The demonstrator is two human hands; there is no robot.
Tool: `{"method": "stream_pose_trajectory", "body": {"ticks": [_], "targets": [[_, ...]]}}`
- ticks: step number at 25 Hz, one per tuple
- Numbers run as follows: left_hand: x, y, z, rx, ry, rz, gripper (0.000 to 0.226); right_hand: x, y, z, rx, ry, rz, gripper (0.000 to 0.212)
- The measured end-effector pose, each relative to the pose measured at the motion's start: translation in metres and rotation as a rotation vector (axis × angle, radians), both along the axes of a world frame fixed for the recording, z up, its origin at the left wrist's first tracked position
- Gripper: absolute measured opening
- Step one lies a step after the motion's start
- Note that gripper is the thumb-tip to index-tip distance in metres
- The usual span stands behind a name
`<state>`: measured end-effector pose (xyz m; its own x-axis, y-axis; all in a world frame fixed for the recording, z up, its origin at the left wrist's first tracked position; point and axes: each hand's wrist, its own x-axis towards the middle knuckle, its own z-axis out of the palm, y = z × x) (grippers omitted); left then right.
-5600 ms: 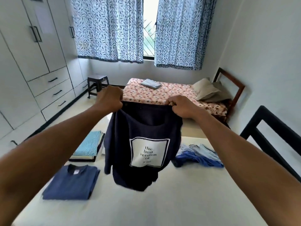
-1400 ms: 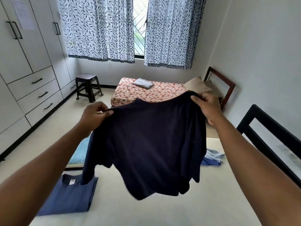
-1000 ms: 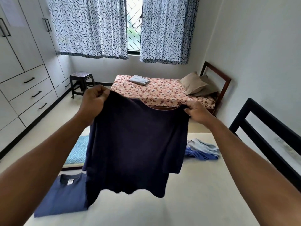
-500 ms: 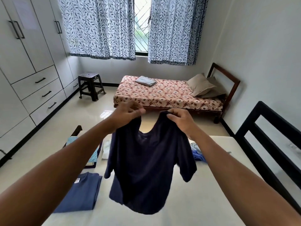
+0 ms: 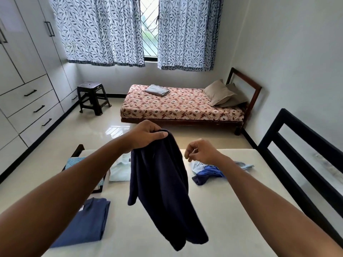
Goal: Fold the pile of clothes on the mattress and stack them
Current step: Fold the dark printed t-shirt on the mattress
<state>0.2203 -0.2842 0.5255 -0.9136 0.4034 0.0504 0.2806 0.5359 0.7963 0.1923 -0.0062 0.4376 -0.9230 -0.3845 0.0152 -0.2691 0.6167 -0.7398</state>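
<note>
My left hand (image 5: 147, 135) grips the top of a navy t-shirt (image 5: 163, 186), which hangs doubled lengthwise above the white mattress (image 5: 232, 216). My right hand (image 5: 201, 152) hovers just right of the shirt, fingers loosely curled, holding nothing. A folded blue t-shirt (image 5: 87, 222) lies at the near left of the mattress. Behind my left arm a folded stack with a teal patterned cloth (image 5: 74, 162) shows in part, and a folded pale garment (image 5: 119, 170) lies beside it. A small heap of unfolded blue and light-blue clothes (image 5: 209, 171) sits at the far right.
A black bed frame (image 5: 289, 145) rises along the mattress's right side. Across the tiled floor stands a second bed with a floral sheet (image 5: 181, 106), pillows and a folded grey cloth. A dark stool (image 5: 91, 97) and white wardrobe drawers (image 5: 31, 106) line the left.
Both hands held the shirt spread by its shoulders, then came together. Now my right hand has let go and the shirt hangs from my left hand alone.
</note>
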Motion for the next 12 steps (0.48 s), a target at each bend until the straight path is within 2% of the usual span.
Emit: {"method": "stream_pose_trajectory", "body": {"ticks": [3, 5, 6, 7, 10, 12], "targets": [[0.001, -0.005, 0.001, 0.073, -0.053, -0.062, 0.044, 0.0, 0.005, 0.005, -0.158, 0.006, -0.069, 0.021], [0.001, -0.005, 0.003, 0.088, -0.072, -0.113, 0.043, 0.003, -0.005, 0.007, -0.235, -0.162, 0.054, 0.03], [0.001, -0.005, 0.003, 0.093, -0.077, -0.129, 0.043, 0.006, -0.014, 0.002, -0.204, -0.22, 0.118, 0.035], [0.002, -0.004, 0.003, 0.095, -0.078, -0.134, 0.044, 0.009, -0.023, -0.005, -0.135, -0.21, 0.158, 0.034], [0.003, -0.008, 0.005, 0.087, -0.075, -0.134, 0.047, 0.006, -0.041, -0.027, 0.028, 0.003, 0.161, 0.016], [0.002, -0.018, 0.005, 0.075, -0.079, -0.119, 0.045, -0.002, -0.038, -0.022, 0.007, 0.046, 0.082, 0.026]]}}
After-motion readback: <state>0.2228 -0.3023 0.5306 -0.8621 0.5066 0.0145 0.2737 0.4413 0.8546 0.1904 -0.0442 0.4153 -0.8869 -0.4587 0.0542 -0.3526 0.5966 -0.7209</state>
